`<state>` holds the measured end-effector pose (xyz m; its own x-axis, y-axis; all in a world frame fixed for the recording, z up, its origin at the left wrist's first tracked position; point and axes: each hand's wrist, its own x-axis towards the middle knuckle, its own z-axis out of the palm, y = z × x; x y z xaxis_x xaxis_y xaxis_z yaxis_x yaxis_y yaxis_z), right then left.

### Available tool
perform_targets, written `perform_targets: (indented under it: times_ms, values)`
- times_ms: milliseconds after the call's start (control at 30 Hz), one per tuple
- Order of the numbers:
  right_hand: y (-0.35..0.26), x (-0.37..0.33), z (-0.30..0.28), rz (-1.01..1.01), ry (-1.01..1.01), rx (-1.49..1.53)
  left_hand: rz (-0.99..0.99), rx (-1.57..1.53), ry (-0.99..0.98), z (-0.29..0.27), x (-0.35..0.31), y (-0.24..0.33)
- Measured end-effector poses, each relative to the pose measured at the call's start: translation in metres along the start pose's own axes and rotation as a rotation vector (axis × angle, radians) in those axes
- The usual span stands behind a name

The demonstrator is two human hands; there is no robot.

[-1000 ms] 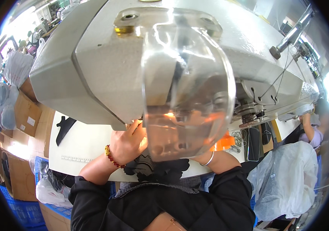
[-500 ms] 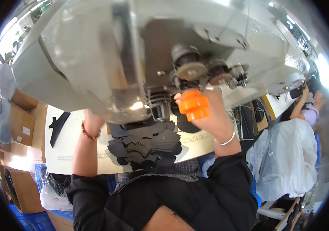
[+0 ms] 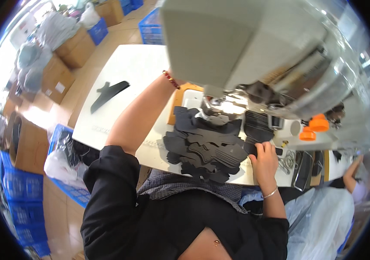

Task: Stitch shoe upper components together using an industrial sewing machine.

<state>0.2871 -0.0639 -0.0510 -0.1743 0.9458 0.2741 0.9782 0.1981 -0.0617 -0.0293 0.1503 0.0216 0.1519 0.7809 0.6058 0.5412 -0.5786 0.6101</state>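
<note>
My left forearm reaches forward under the head of a pale sewing machine [image 3: 219, 43]. The machine head hides my left hand; only the wrist with a beaded bracelet shows. My right hand [image 3: 265, 164] lies at the near end of a stack of black cut pieces [image 3: 258, 125], right of the needle area. Its fingers reach over a dark piece, thumb apart from them. Between my hands, a fanned pile of dark grey cut pieces [image 3: 206, 149] covers the front of the white table [image 3: 146, 56], below the metal presser area [image 3: 224, 108].
A black cut piece [image 3: 109, 93] lies on the table's left. Orange knobs [image 3: 319, 123] sit on the machine's right. A cable [image 3: 286, 162] and a dark phone-like slab [image 3: 302, 171] lie beyond my right hand. Blue crates [image 3: 22, 177] and cardboard boxes [image 3: 57, 78] stand left; another person works far right.
The view has turned, and the machine head appears farther right. My right hand has left the orange knob and come down onto the black pieces. My left arm reaches farther forward.
</note>
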Motion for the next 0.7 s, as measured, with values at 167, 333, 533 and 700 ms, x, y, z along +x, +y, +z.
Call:
perform_targets:
  times_ms: [167, 333, 533, 700]
  values:
    - [0.008, -0.007, 0.011, 0.044, 0.046, 0.052, -0.261, -0.128, -0.029, -0.103, -0.045, -0.083]
    - [0.007, -0.012, 0.019, 0.083, 0.079, 0.101, -0.567, 0.227, 0.019, -0.224, -0.125, -0.173]
    - [0.011, -0.006, 0.017, 0.109, 0.075, 0.187, -0.699, 0.681, -0.126, -0.216, -0.154, -0.186]
    - [0.025, 0.001, 0.018, 0.103, 0.008, 0.213, -0.278, 0.906, 0.110, -0.165, -0.129, -0.099]
